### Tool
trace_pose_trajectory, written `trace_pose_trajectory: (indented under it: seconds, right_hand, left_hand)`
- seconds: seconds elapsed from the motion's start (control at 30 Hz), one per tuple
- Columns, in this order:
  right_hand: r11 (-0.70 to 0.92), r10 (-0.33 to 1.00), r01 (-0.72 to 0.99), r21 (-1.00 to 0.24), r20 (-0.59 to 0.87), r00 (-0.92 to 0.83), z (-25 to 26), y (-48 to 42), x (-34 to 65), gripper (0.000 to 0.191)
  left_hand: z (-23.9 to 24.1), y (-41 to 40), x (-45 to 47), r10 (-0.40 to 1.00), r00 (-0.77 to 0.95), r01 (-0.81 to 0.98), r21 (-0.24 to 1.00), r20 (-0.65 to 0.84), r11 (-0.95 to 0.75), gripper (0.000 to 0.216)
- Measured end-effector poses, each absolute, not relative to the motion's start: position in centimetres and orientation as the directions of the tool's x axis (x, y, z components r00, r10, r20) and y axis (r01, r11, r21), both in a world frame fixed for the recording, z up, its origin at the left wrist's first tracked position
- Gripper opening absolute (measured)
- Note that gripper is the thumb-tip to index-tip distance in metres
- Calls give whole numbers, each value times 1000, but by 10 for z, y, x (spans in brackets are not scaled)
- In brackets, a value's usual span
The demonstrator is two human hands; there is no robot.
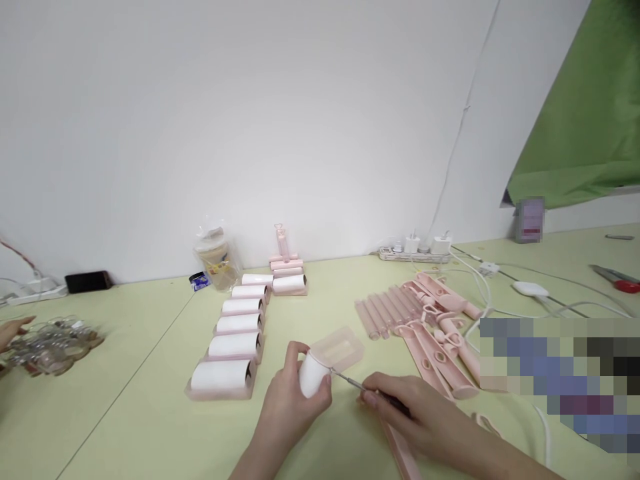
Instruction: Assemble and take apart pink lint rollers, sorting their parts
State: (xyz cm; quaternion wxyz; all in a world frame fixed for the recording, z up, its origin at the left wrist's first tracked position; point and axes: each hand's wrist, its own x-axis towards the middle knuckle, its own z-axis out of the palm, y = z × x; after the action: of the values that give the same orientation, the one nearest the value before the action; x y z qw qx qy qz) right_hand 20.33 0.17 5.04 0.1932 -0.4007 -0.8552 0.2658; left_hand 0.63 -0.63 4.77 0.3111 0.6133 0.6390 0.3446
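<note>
My left hand (286, 403) is closed round a white lint roller refill (313, 373), held tilted above the table. In my right hand (417, 410) is a thin metal tool (350, 380) with a dark handle; its tip meets the edge of the roll, and I cannot tell its exact kind. Just behind the roll lies a translucent pink cover (345, 347). Left of my hands runs a row of white rolls (223, 375) in pink covers. Pink handle parts (440, 360) and clear pink tubes (387, 312) lie to the right. A long pink piece (400, 450) is below my right hand.
By the wall stand a bagged cup (217, 260) and a folded pink roller (283, 250). A power strip (413, 253) with white cables is at the back right. Another person's hand (13, 330) is at far left beside clear round pieces (55, 343). Red-handled scissors (620, 280) lie right.
</note>
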Motion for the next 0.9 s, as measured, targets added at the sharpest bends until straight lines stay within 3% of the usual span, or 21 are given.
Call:
trace_pose_trajectory:
  seconds: [0.23, 0.43, 0.6, 0.8, 0.9]
  right_hand:
    - [425, 808, 532, -732, 43, -587, 48, 5, 204, 33]
    - [285, 902, 552, -783, 23, -432, 43, 20, 209, 33]
    - [395, 886, 399, -828, 228, -403, 64, 39, 215, 32]
    - [529, 837, 31, -848, 515, -183, 107, 62, 200, 20]
    - [581, 802, 2, -814, 572, -168, 112, 69, 188, 19]
  left_hand:
    - [47, -6, 7, 999, -48, 618, 786, 5, 26, 19]
    - [48, -2, 9, 996, -94, 638, 767, -9, 67, 19]
    - [62, 12, 11, 984, -155, 638, 769, 92, 28, 21]
    - [78, 34, 24, 969, 19, 553, 805, 247, -216, 24]
    - [79, 42, 37, 957, 91, 456, 843, 276, -286, 20]
